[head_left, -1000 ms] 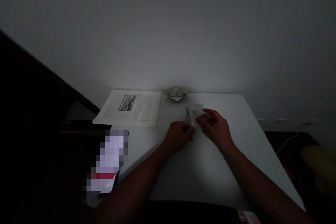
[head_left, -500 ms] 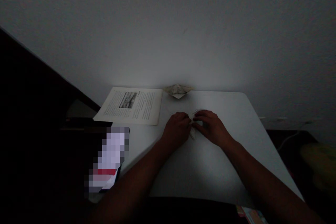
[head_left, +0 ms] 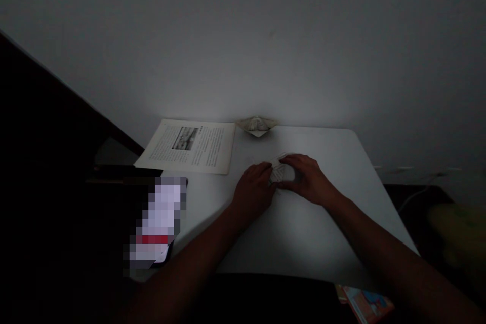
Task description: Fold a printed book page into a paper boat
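Note:
Between my two hands, on the white table (head_left: 304, 243), is a small folded piece of printed paper (head_left: 278, 172). My left hand (head_left: 253, 187) grips its left side, fingers closed around the edge. On the other side, my right hand (head_left: 307, 178) pinches the paper with the fingertips at the top and the thumb low down. The fingers partly cover the paper, so its full shape is hidden. Beyond the hands, a folded paper boat (head_left: 257, 126) stands near the wall.
Printed sheets (head_left: 212, 149) with a picture lie at the table's back left. A lit phone (head_left: 161, 217), its screen blurred out, rests along the left edge. A colourful printed item (head_left: 367, 304) shows below the front edge. The wall (head_left: 243, 50) rises behind the table.
My hands have opened out a little around the folded paper, and more of its printed face shows. The view has tilted slightly down.

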Demonstrator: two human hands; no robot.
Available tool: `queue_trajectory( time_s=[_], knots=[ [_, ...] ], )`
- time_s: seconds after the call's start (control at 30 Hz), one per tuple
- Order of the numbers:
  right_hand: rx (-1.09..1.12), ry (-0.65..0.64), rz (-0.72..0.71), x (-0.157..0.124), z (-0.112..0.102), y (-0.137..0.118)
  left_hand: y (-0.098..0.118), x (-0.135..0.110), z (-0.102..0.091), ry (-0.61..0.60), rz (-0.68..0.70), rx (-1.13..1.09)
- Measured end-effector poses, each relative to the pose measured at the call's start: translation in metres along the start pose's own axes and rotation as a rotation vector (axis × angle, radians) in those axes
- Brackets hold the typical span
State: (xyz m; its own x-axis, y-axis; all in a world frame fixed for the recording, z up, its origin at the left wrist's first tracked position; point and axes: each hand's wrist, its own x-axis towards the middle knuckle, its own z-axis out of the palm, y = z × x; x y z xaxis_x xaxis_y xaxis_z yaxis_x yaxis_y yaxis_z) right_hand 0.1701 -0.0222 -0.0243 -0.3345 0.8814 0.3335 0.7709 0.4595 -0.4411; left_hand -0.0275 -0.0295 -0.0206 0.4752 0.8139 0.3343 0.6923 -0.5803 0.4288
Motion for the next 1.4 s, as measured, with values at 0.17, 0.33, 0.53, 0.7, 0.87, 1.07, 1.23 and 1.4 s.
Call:
queue_trajectory(
  time_s=[0.17, 0.33, 0.53, 0.7, 0.87, 1.07, 1.23, 1.4],
  knots=[
    [0.030, 0.017, 0.044, 0.006, 0.000, 0.001, 0.002, 0.000, -0.001, -0.005, -0.016, 0.010],
    [0.052, 0.112, 0.089, 0.008, 0.003, -0.004, 0.001, -0.002, 0.001, -0.005, -0.020, 0.016],
    [0.058, 0.171, 0.116, 0.011, 0.006, -0.005, 0.003, -0.003, 0.001, -0.010, -0.016, 0.047],
    [0.082, 0.189, 0.140, 0.010, 0.006, -0.004, 0.004, -0.003, 0.002, -0.004, 0.005, 0.056],
    [0.107, 0.230, 0.173, 0.008, 0.006, -0.003, 0.006, -0.004, 0.002, -0.020, 0.019, 0.113],
    [0.036, 0.252, 0.172, 0.011, 0.009, -0.003, 0.007, -0.004, 0.001, -0.045, 0.036, 0.142],
    [0.070, 0.284, 0.282, 0.012, 0.011, -0.004, 0.007, -0.003, 0.002, -0.046, 0.034, 0.146],
    [0.065, 0.323, 0.327, 0.018, 0.014, -0.003, 0.008, -0.003, 0.001, -0.063, 0.031, 0.155]
  ],
)
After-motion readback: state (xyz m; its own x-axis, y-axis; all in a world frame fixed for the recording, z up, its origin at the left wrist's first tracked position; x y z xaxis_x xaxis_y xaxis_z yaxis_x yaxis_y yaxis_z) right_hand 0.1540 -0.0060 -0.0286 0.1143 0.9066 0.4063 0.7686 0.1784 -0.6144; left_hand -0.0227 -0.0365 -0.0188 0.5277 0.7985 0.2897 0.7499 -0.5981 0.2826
